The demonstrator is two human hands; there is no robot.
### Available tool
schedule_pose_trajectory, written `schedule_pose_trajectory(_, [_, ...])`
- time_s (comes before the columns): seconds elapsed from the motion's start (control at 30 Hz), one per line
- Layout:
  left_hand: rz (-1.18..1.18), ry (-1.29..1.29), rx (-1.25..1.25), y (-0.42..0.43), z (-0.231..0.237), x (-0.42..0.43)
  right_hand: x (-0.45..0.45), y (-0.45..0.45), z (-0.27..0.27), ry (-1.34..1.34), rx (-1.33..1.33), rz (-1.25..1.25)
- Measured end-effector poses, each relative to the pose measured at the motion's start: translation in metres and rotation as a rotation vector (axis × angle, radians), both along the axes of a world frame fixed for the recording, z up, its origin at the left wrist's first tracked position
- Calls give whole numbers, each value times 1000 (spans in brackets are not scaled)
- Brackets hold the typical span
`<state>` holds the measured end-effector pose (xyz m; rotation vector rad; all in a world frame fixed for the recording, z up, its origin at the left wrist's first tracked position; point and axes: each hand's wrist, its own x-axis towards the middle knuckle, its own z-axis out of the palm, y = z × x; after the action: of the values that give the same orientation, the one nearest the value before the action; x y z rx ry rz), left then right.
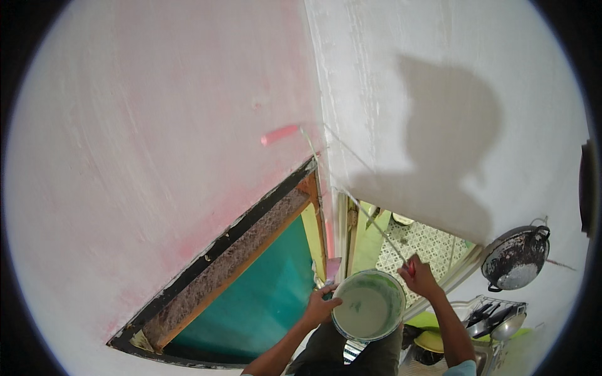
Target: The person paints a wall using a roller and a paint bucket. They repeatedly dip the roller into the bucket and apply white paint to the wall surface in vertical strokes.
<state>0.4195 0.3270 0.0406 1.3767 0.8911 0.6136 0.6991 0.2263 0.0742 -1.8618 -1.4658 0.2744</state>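
Observation:
My left hand (322, 308) grips the left rim of a round bucket (401, 301) that holds pale, greyish-white paint (364, 312), with green smears inside its wall. In my right hand (420, 278) is the red handle of a paint roller, to the right of the bucket's rim. The roller's long thin rod (383, 233) runs up and left to a bent wire frame. Its pink roller sleeve (281, 135) lies at the pinkish-white wall (188, 117), above the dark frame's upper corner; whether it touches the wall I cannot tell.
A dark-edged frame (211, 254) surrounds a teal panel (254, 282) at the lower left. Past a doorway lies a patterned tile floor (423, 239). On the right wall hangs a blackened wok (516, 258), above a dish rack (501, 303) with pans and a yellow bowl (430, 341).

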Motion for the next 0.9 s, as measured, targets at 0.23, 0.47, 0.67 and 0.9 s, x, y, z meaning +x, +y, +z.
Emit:
schedule_pose_trajectory(0.23, [1,-18,46,0,-6,2,11,58,113,-70,247,-5])
schedule_pose_trajectory(0.47, [-1,-7,112,-1,4,3,17,28,38,-46,44,8])
schedule_pose_trajectory(0.67, [21,41,61,0,-3,3,4,51,119,-108,113,-14])
schedule_pose_trajectory(0.9, [-20,3,112,5,-33,6,7,105,263,-245,410,-42])
